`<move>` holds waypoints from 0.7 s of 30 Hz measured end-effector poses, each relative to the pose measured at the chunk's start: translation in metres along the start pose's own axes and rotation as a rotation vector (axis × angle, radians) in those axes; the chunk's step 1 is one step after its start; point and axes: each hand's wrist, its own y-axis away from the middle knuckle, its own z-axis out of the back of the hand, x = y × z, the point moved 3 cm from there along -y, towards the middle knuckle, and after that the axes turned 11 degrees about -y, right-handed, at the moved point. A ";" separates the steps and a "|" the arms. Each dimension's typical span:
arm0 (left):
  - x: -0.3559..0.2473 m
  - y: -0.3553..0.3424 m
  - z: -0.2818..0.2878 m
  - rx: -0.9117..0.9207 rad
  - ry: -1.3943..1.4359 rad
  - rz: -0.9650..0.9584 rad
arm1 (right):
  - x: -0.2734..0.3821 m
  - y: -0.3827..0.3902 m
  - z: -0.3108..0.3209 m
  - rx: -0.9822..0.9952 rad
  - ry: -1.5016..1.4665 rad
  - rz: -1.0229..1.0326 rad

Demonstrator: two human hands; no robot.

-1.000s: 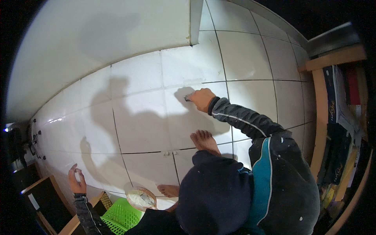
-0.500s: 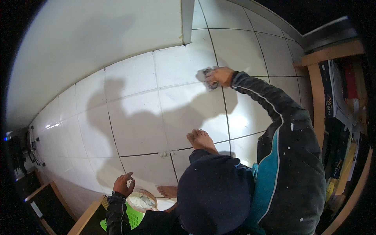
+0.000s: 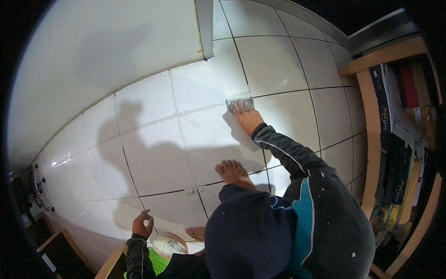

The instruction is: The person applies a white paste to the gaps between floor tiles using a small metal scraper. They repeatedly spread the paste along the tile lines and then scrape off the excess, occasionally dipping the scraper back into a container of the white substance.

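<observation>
At the tile joint, right hand (image 3: pixel 248 116) presses a grey float (image 3: pixel 239 102); left hand (image 3: pixel 141 224) loosely curled, empty; most dark joints (image 3: pixel 132 176) look unfilled.

floor: white tiles (image 3: pixel 153 158), dark joints | wall: white (image 3: pixel 93 56) | right: wooden shelf (image 3: pixel 371 116)

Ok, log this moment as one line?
right hand: pressing sponge on tile joint | left hand: empty, near bowl | floor tiles: white
</observation>
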 end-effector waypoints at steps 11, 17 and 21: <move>-0.003 -0.013 0.009 0.004 -0.099 -0.089 | 0.017 -0.076 0.022 0.055 -0.341 0.330; 0.013 0.000 0.003 -0.042 -0.001 -0.010 | -0.043 -0.070 0.019 0.311 -0.200 0.228; 0.017 0.016 -0.006 0.023 -0.032 -0.022 | -0.100 -0.015 0.048 0.411 -0.189 0.123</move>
